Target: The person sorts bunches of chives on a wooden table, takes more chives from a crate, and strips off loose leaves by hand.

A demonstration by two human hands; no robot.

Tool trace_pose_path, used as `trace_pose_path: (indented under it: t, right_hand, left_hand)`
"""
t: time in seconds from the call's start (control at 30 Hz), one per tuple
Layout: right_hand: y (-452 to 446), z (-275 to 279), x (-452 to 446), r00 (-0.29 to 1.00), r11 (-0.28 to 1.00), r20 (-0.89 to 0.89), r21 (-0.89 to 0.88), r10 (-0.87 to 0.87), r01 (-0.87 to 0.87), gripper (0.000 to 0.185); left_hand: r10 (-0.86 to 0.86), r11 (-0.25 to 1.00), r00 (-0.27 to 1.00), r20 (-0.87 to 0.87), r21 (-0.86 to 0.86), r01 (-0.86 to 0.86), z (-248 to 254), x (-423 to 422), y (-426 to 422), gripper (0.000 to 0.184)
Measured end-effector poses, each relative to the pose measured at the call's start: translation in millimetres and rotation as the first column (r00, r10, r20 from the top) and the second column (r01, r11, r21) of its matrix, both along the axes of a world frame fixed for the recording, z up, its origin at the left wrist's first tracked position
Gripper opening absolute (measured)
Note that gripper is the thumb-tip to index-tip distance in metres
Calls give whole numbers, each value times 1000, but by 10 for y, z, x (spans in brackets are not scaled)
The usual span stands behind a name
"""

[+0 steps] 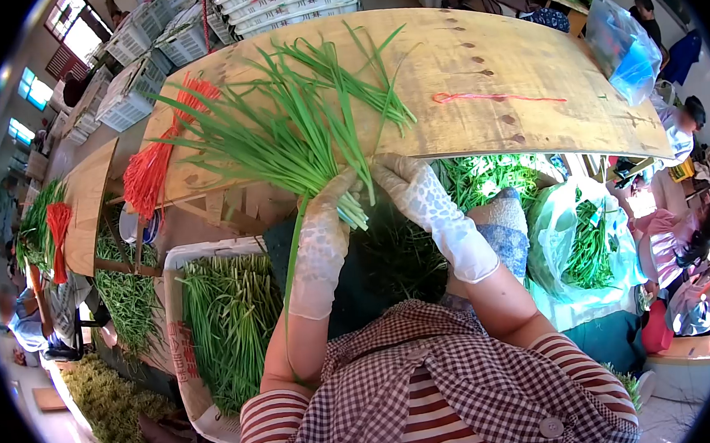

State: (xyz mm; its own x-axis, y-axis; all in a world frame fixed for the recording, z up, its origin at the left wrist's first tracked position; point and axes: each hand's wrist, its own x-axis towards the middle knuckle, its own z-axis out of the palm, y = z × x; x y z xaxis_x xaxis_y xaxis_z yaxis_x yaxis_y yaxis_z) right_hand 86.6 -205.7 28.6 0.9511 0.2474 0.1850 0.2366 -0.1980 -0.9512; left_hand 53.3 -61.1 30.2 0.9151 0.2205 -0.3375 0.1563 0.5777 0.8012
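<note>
Green stalks (304,147) lean over the near edge of the table (533,65), bases wrapped by the curled left hand (328,200), which I'd grip gently, ends level; whether the right hand (402,179), fingers bent, pinches anything, I can't tell.

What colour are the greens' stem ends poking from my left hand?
The stem ends are pale green, shown best in the head view.

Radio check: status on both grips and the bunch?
Left grip holding green bunch. Right grip alongside, hold unclear. Bunch partly overlaps red strands.
</note>
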Motion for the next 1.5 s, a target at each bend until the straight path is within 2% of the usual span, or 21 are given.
trace_pose_path:
  t: [0.07,0.17,0.2,0.3,0.33,0.43,0.53,0.63,0.73,0.83,0.97,1.03,1.07,1.17,1.2,1.23,1.3,1.33,1.43,1.47,1.5]
  right_hand:
    - [-8,20,-26,999,999,-42,48,22,-20,34]
    - [-9,119,-31,994,974,-18,-199,104,-105,36]
    - [-43,236,-52,998,962,-37,-264,60,-68,37]
    - [-74,120,14,995,997,-97,-70,-16,9,37]
    - [-74,128,0,997,980,-19,-184,-79,74,36]
    - [-32,228,-78,987,917,115,-371,-112,147,35]
    - [15,148,-124,949,913,312,-370,-54,173,36]
    - [-16,233,-143,968,923,248,-360,-43,133,34]
    - [-70,323,-130,988,980,-152,-194,9,-39,32]
    - [-68,183,-69,951,982,-247,54,187,-179,28]
    - [-270,201,-300,905,957,-379,277,193,-88,19]
    - [-435,222,-428,862,917,-451,396,233,-41,15]
    - [-472,170,-457,879,895,-415,445,234,-28,13]
    - [-480,130,-430,917,955,-390,295,87,35,18]
    - [-439,120,-373,952,998,-306,54,4,13,26]
    - [-343,218,-382,966,999,-255,-26,-30,24,30]
    - [-239,123,-307,970,998,-236,11,67,-66,29]
    - [-216,127,-318,971,999,-236,21,47,-43,26]
    - [-340,246,-439,916,959,-366,276,166,-63,24]
    - [-448,169,-463,890,958,-401,264,215,-112,20]
    - [-580,81,-449,873,961,-433,-48,225,-271,24]
  left_hand:
    - [20,1000,1000,-12,13,-20,-22,3,-4,20]
    - [2,999,1000,18,49,-3,-209,38,44,21]
    - [-22,998,999,35,66,20,-129,7,36,21]
    - [-46,992,998,-32,116,49,-134,11,95,21]
    - [-43,990,996,-76,130,52,-150,13,115,22]
    - [-62,993,997,45,105,57,-153,-46,87,23]
    - [40,989,979,202,134,-68,-138,-10,-29,22]
    - [12,982,979,205,181,-50,-145,-18,11,23]
    - [17,990,989,146,138,-38,-155,-26,48,23]
    - [-50,995,983,178,97,33,-48,-88,34,18]
    - [69,998,985,156,-4,-69,201,-65,186,21]
    - [-55,998,978,199,-5,57,242,-25,418,21]
    - [-14,999,989,147,-36,20,289,-21,398,26]
    - [-94,989,995,44,117,88,435,-160,219,29]
    - [-188,968,982,9,173,184,323,-177,190,30]
    - [-182,981,975,124,96,171,243,-197,46,28]
    - [-91,988,982,165,141,68,100,-229,-118,25]
    - [-106,988,984,146,129,87,47,-198,-67,25]
    - [-106,993,982,154,68,96,72,-136,180,25]
    - [-83,996,976,200,34,77,201,-147,226,26]
    - [-61,998,967,246,1,63,330,-136,276,26]
